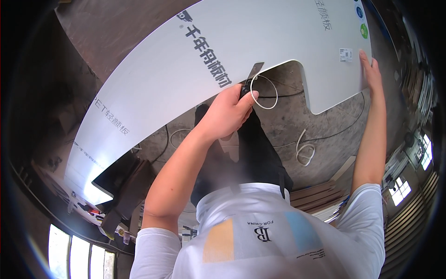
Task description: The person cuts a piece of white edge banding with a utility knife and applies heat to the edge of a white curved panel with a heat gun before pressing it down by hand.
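A large white panel (278,37) with dark print stretches before me, with a notch cut into its near edge. My left hand (225,114) is closed round the dark handle of a knife (255,70), whose broad grey blade lies against that edge, just left of the notch. By the blade, a thin white strip (277,95) hangs in a loop in front of the knife and my thumb. At the panel's right edge, my right hand (371,76) grips the board, one digit stretched over its top face; the rest of its fingers are partly hidden.
Below the panel, another white curled strip (304,153) and a dark cable (330,136) lie on the grey concrete floor (292,125). A brown sheet (107,32) is at the far left. Brown boards (309,199) lie at lower right. Tools with red parts (90,210) sit at lower left.
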The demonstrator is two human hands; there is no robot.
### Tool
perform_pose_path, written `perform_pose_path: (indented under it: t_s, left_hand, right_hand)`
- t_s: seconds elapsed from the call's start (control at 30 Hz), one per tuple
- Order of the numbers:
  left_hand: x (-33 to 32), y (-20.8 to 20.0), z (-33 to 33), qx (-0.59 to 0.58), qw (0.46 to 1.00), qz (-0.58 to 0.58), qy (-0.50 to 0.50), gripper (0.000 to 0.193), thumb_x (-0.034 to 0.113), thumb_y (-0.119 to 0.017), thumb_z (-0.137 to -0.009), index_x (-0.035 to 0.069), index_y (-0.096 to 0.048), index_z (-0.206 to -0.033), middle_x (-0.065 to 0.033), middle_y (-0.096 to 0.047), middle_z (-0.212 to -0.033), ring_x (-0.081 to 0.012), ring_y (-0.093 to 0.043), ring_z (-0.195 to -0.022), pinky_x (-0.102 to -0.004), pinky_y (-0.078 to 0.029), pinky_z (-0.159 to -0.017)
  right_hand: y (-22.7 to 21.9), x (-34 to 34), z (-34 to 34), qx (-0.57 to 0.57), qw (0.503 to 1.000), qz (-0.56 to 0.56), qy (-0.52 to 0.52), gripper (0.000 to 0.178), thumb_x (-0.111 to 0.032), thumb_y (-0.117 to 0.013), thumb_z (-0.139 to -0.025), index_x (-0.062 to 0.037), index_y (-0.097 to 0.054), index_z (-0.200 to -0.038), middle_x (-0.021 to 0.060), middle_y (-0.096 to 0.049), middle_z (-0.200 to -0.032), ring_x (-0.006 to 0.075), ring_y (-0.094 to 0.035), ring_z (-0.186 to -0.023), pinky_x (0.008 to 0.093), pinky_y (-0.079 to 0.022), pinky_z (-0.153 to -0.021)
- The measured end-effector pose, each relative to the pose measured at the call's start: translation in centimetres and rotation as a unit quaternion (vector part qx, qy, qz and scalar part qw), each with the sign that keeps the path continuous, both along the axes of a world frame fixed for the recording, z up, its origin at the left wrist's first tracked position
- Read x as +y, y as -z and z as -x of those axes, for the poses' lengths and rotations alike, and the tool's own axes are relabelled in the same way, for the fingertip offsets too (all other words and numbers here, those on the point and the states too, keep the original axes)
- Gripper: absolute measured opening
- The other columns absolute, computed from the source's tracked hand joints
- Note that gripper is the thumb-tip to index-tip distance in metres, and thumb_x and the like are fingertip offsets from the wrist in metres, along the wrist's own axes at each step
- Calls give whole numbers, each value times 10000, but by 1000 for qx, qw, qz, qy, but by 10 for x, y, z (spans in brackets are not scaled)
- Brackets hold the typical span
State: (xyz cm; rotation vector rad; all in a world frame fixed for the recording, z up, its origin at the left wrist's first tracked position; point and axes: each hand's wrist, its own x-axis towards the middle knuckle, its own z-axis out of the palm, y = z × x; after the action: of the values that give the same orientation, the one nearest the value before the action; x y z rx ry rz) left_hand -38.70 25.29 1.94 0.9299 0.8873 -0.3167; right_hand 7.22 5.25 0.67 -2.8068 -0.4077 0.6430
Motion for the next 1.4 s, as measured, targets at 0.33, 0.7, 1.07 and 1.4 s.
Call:
perform_pose_path:
  t_s: [0.33, 0.7, 1.07, 1.4]
  left_hand:
    - [-5, 1, -28, 0, 1000, 20, -9, 350, 331, -556, -1088, 75, -481, -862, 9, -496, -664, -101, -489, -536, -276, -409, -496]
    - [-6, -1, -54, 0, 1000, 13, 10, 367, 343, -563, -1086, 73, -471, -856, 4, -496, -668, -103, -486, -539, -281, -414, -497]
    - [-8, -2, -72, 22, 999, 21, 19, 379, 345, -565, -1084, 78, -471, -833, 7, -494, -662, -98, -487, -536, -277, -411, -496]
    - [-4, -7, -82, 46, 998, 14, 48, 354, 337, -561, -1088, 70, -499, -864, 7, -499, -654, -96, -484, -538, -272, -415, -503]
  right_hand:
    - [2, -1, 5, 0, 1000, -26, 6, 1018, -790, -717, -786, 22, -581, -1383, 219, -679, -1285, 277, -662, -1171, 363, -478, -1037]
    - [-1, 2, 12, -6, 999, -32, -1, 1016, -795, -727, -776, 31, -586, -1352, 214, -705, -1226, 276, -687, -1116, 370, -500, -1006]
    - [9, -6, 7, -20, 999, -45, -11, 1061, -804, -734, -759, 52, -571, -1366, 216, -705, -1227, 273, -691, -1107, 369, -510, -993]
    - [4, -2, 14, -14, 997, -70, 2, 1049, -803, -746, -748, 53, -595, -1335, 204, -721, -1182, 268, -701, -1067, 358, -519, -972]
